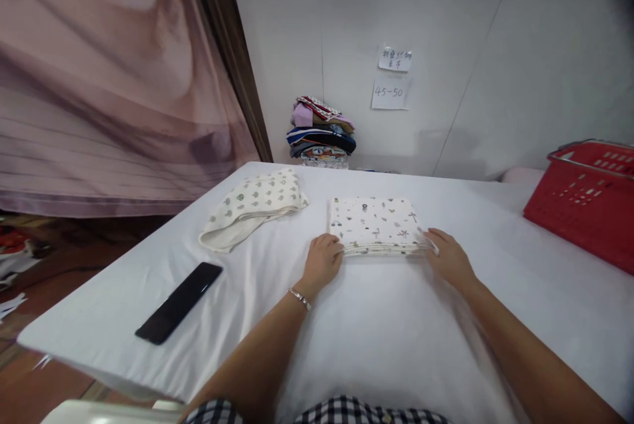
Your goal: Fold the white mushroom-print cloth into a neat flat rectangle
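A white cloth with small printed figures point(374, 220) lies folded into a flat, layered rectangle on the white-covered table point(381, 325). My left hand point(323, 259), with a silver bracelet at the wrist, has its fingers closed at the cloth's near left corner. At the near right corner, the fingers of my right hand point(450, 257) grip the layered edge. Parts of the fingertips are hidden by the cloth. To the left lies a second cream cloth with a green tree-like print point(262, 201), loosely folded over itself.
A black phone-like slab point(179, 302) rests near the table's left side. On the right stands a red plastic basket point(584, 203) with a metal handle. Folded fabrics point(321, 137) are stacked beyond the far edge, by the wall. A pink curtain point(123, 94) hangs at left.
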Action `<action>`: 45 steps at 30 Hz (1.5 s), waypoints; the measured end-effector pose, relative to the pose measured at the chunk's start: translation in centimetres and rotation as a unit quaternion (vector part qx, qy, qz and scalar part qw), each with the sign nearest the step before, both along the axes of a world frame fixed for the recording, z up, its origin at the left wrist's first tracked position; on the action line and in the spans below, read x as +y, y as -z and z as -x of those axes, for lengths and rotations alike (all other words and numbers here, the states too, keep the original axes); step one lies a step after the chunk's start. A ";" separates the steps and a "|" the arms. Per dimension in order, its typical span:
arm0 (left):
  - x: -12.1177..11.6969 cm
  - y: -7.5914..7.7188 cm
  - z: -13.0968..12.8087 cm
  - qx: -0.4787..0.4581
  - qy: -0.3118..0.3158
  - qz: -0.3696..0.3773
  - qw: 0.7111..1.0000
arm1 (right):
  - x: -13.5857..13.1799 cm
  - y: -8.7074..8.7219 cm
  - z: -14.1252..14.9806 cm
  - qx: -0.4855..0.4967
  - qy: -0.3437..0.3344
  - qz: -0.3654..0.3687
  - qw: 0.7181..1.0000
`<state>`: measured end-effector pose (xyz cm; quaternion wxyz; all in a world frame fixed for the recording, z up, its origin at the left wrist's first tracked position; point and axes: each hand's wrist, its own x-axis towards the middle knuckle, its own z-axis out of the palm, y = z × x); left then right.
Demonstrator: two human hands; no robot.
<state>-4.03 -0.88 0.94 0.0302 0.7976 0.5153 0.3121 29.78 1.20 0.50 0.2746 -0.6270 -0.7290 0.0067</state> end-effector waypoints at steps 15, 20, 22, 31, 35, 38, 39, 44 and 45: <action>0.3 0.6 0.0 -0.030 -0.019 -0.004 0.999 | -0.2 2.2 6.4 -0.141 -0.198 0.049 0.969; 0.3 0.3 -0.4 -0.039 -0.031 0.009 0.999 | 0.5 -0.7 8.2 -0.118 -0.181 0.120 0.969; 0.3 0.2 -0.5 -0.037 -0.036 0.004 0.999 | 1.3 -1.8 10.1 -0.106 -0.195 0.116 0.968; 0.2 0.7 -0.2 -0.073 -0.043 0.006 0.996 | 2.4 -0.6 15.3 -0.158 -0.283 0.178 0.929; 0.6 1.2 -0.4 -0.119 -0.073 0.019 0.990 | 4.9 -2.1 15.8 -0.118 -0.286 0.212 0.927; 0.8 1.5 -0.5 -0.129 -0.079 0.032 0.988 | 8.1 -3.4 17.9 -0.110 -0.277 0.176 0.938; 0.8 1.5 -0.5 -0.127 -0.078 0.035 0.988 | 9.1 -3.6 18.9 -0.116 -0.268 0.167 0.942; 0.6 1.7 -0.4 -0.131 -0.065 0.042 0.988 | 12.0 -1.8 22.5 -0.162 -0.199 0.154 0.954; 0.6 1.7 -0.3 -0.133 -0.064 0.043 0.988 | 12.2 -1.2 22.7 -0.165 -0.188 0.156 0.955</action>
